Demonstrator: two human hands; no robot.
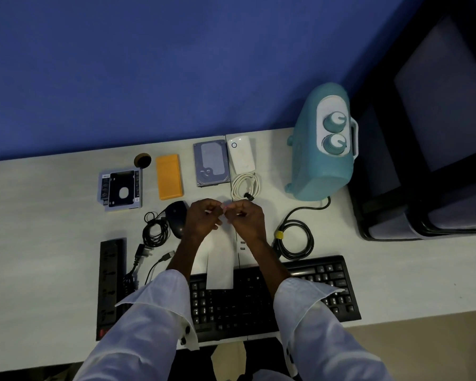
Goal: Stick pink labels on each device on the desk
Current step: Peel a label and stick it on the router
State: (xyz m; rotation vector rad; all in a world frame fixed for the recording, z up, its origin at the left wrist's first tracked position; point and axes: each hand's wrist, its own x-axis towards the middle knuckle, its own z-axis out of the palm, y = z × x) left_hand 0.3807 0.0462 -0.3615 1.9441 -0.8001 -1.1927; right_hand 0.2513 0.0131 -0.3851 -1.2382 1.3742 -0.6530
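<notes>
My left hand point(202, 218) and my right hand point(246, 215) meet fingertip to fingertip over the desk's middle, pinching something small and pale between them; I cannot tell its colour. A white backing strip point(220, 273) hangs below my hands and lies over the black keyboard point(322, 287). Devices lie around: a black mouse point(176, 217) beside my left hand, an orange case point(168, 176), a hard drive point(211, 162), a white power bank point(241, 154), a drive caddy point(120, 189), a teal appliance point(323, 144) and a black power strip point(109, 287).
A coiled white cable point(245, 187) lies just beyond my hands. A coiled black cord point(297, 239) with a yellow tie runs from the teal appliance. The mouse cable point(155, 229) is bundled at left. A dark chair point(434, 133) stands off the desk's right end.
</notes>
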